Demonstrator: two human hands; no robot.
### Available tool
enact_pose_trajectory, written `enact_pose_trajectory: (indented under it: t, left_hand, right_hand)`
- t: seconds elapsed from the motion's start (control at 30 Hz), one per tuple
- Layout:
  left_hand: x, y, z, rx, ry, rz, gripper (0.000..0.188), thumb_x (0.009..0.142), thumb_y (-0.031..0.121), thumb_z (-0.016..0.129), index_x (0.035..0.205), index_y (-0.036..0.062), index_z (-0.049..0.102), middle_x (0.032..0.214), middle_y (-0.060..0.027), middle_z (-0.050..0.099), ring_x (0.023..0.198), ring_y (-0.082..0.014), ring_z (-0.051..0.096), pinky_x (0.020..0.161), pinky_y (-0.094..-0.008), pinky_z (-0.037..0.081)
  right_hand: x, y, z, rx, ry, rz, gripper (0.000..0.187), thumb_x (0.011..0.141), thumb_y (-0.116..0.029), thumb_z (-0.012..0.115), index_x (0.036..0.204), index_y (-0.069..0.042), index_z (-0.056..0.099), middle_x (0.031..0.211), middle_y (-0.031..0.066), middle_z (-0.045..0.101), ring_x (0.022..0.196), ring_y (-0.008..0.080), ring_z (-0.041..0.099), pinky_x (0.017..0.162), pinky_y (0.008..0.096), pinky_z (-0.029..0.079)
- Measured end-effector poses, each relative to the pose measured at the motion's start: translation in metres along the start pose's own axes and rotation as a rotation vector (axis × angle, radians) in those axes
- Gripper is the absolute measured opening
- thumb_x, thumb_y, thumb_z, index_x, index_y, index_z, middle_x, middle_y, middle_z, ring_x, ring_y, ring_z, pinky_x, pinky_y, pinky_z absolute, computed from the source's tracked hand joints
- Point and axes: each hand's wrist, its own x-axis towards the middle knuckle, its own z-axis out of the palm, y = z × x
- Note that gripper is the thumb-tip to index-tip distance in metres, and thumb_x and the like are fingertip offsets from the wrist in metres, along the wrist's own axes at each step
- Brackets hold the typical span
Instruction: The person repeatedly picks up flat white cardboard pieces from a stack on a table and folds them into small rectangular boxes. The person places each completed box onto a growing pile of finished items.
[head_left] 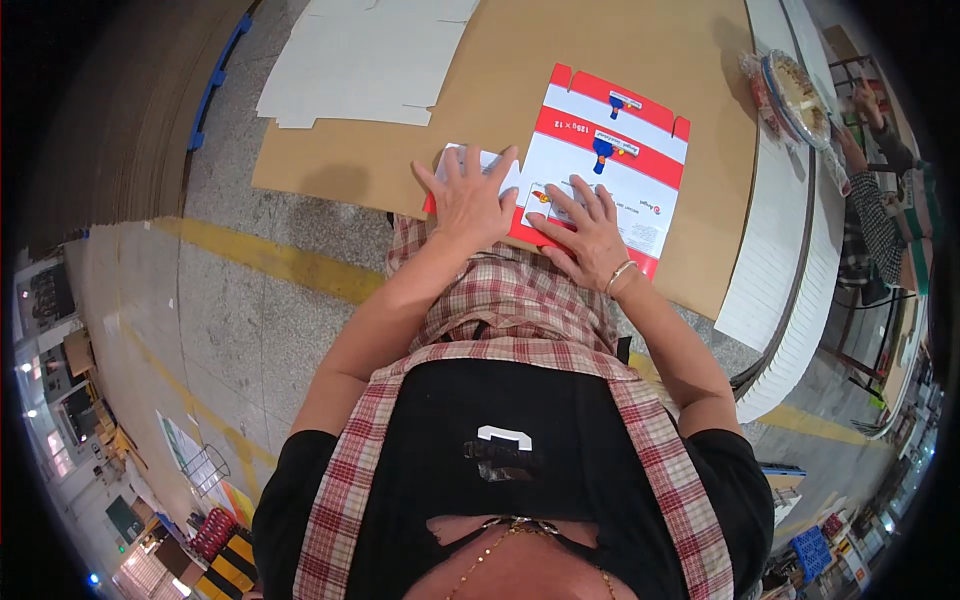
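**Black short-sleeved shirt point(455, 405) nearest, two bare hands spread on a flat red-and-white printed cardboard carton blank point(645, 185)**

The shirt fills 6 o'clock, with a thin gold-coloured neck chain point(485, 553) at the lower rim. The red-and-cream checked cloth apron point(345, 480) has straps over both shoulders and covers the lap.

The carton blank lies between 1 and 2 o'clock from the centre, on a wide brown cardboard sheet point(570, 40), its near edge close to the lap. Blue printed motifs mark its white panels, and notches cut its far red edge.

The left hand point(468, 200) rests at 12 o'clock, palm down and fingers fanned wide, over a white panel with a red edge; whether that panel joins the rest of the blank I cannot tell. The right hand point(590, 235), at 2 o'clock, presses palm down with fingers loosely apart on the white print. Neither is closed around anything. A pale bracelet point(622, 275) circles the right wrist.

Flat white card sheets point(370, 60) lie at 11 o'clock. A round, blue-rimmed container point(797, 95) sits at 2 o'clock, beside clear plastic. Near 3 o'clock, beyond a long band of white sheets point(775, 260), is another person's checked sleeve point(875, 225). A yellow floor stripe point(280, 257) runs between 9 and 10 o'clock.
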Motion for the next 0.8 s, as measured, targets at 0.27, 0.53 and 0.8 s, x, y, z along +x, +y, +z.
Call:
enact_pose_trajectory:
  t: [0.27,0.53,0.8]
  left_hand:
    - [0.078,-0.026,-0.009,0.000,0.321,-0.020,0.057,0.091,0.038,0.062,0.145,0.0278,0.047,0.151,-0.0199,0.034,0.140,-0.0429,0.028,0.105,-0.0763,0.017]
    - [0.037,-0.110,0.002,-0.270,0.510,0.026,0.054,0.086,0.014,0.063,0.138,0.0057,0.051,0.150,-0.0290,0.028,0.139,-0.0501,0.027,0.113,-0.0592,0.026]
    - [0.031,-0.105,-0.008,-0.332,0.359,0.032,0.054,0.083,0.006,0.058,0.137,0.0045,0.052,0.151,-0.0303,0.027,0.140,-0.0515,0.028,0.114,-0.0582,0.027]
  right_hand:
    - [0.004,0.021,-0.029,-0.089,-0.074,-0.018,0.050,0.088,-0.023,0.065,0.138,-0.032,0.058,0.156,0.0073,0.037,0.142,0.0381,0.034,0.112,0.0649,0.024]
    - [0.047,0.192,-0.060,0.628,0.490,0.862,0.043,0.086,-0.002,0.067,0.127,-0.015,0.063,0.127,0.0197,0.057,0.112,0.0281,0.060,0.093,0.0395,0.052]
    - [0.184,0.341,-0.041,1.348,0.767,0.745,0.017,0.084,0.002,0.067,0.099,-0.003,0.063,0.102,0.0087,0.066,0.091,0.0150,0.065,0.081,0.0294,0.056]
